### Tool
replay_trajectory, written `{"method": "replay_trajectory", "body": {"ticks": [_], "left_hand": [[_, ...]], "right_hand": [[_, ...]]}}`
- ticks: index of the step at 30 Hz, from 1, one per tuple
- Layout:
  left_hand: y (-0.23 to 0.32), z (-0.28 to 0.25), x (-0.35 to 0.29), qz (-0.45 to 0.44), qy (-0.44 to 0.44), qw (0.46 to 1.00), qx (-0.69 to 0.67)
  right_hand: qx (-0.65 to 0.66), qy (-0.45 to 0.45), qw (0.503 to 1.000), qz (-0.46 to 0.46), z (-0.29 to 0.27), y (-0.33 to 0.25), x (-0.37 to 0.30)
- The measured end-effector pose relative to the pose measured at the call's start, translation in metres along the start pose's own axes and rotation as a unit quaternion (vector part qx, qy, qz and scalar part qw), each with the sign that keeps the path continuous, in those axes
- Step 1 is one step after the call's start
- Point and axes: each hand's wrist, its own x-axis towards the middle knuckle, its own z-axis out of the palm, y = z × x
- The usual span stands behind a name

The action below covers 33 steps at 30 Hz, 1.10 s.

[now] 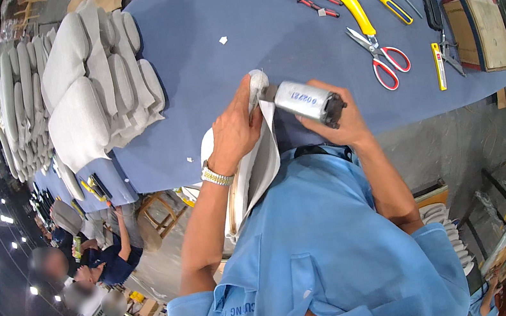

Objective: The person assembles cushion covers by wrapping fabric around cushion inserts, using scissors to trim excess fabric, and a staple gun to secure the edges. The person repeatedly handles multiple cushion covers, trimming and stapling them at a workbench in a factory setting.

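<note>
Nearest, the blue shirt [316,239] fills the lower middle, with a bare forearm rising on each side of it. The left arm reaches up and slightly inward, a metal-banded watch [216,175] at its wrist. The left hand [237,128] lies over a grey pad [266,124], back upward, its fingers close together and stretched toward the pad's far end, gripping it. The pad slants from the tabletop down past the near edge, beside the left forearm, its loose cloth flaring to the right.

The right elbow is bent outward and the forearm angles inward and up. The right hand [340,113] is curled closed around a silver tool [303,102], held nearly level with its nose at the pad's edge; whether they touch I cannot tell. The fingertips beneath the tool are hidden.

Farther along the blue table [206,9] lie red-handled scissors [375,50], a yellow knife [357,12], a screwdriver [392,4] and pliers [311,0]. More grey pads [76,118] are stacked on the left. Beyond them, a person in navy [116,262] is at another table.
</note>
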Motion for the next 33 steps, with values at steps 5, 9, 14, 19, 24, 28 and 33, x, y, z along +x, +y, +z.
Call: {"method": "replay_trajectory", "body": {"ticks": [5, 9, 14, 19, 24, 28, 33], "left_hand": [[0.002, 0.008, 0.000, -0.009, -0.016, 1.000, 0.007], [0.000, 0.014, -0.004, -0.013, -0.009, 1.000, 0.018], [0.001, 0.016, -0.006, 0.001, 0.027, 1.000, -0.003], [-0.003, 0.023, -0.007, 0.009, 0.028, 0.999, 0.015], [-0.004, 0.023, -0.006, 0.016, 0.039, 0.999, 0.016], [-0.008, 0.023, -0.006, 0.010, 0.033, 0.999, 0.015], [-0.010, 0.019, -0.007, 0.027, 0.033, 0.999, 0.012]], "right_hand": [[-0.073, -0.027, 0.995, -0.055, -0.009, -0.036, 0.013], [-0.094, -0.074, 0.992, -0.047, -0.002, -0.026, 0.016], [-0.102, -0.089, 0.991, -0.021, -0.003, -0.004, 0.005], [-0.105, -0.063, 0.992, -0.025, 0.001, 0.003, -0.006], [-0.051, -0.043, 0.997, -0.027, 0.009, 0.014, -0.010], [-0.065, -0.035, 0.997, -0.011, 0.013, 0.012, -0.011], [-0.053, -0.057, 0.996, 0.035, 0.014, 0.009, -0.007]]}}
